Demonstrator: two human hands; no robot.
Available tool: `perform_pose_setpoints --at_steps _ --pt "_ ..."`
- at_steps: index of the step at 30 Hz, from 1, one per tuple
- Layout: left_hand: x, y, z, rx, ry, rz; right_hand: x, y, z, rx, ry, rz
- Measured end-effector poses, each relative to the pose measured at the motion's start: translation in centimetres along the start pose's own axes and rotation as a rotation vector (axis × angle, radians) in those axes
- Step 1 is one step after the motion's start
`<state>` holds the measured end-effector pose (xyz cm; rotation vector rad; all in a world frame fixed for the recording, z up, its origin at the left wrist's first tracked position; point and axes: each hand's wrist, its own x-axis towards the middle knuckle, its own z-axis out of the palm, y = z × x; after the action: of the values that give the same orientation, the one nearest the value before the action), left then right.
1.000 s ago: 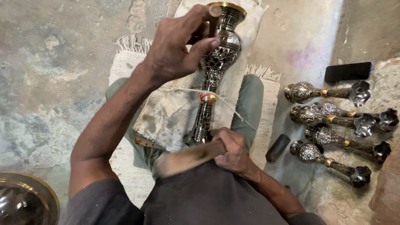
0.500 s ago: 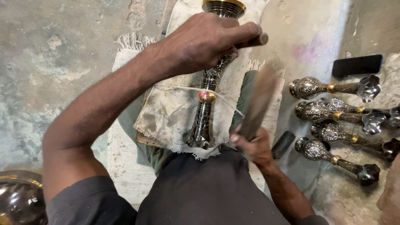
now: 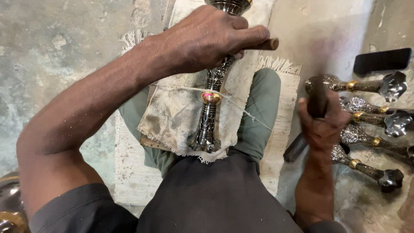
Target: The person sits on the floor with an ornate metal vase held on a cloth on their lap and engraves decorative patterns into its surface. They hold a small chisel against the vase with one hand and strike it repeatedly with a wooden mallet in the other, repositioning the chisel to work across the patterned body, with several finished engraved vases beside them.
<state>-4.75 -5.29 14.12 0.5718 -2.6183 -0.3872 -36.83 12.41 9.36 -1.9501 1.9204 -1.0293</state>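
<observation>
While gripping: left hand [image 3: 207, 39] curled.

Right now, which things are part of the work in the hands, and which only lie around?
In use:
- left hand holding a thin rod
- engraved metal stand on a worn cloth
- right hand gripping a dark tool

Lying about:
- finished metal stands
- black flat object
- metal bowl

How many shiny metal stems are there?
5: one stem on the lap cloth under the left hand; four on the floor, right, partly behind the right hand. More may be hidden.
</observation>
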Motion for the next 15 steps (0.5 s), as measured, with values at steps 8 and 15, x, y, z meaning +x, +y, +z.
perform_pose_setpoints --at_steps 8,15 --pt "0.0 -0.3 0.5 -0.009 0.042 0.029 -0.5 3.5 -0.8 -0.277 -0.145 -0.009" --pt "0.3 -0.2 0.9 -0.002 0.014 0.000 -0.7 3.3 -0.6 0.135 -0.011 0.034"
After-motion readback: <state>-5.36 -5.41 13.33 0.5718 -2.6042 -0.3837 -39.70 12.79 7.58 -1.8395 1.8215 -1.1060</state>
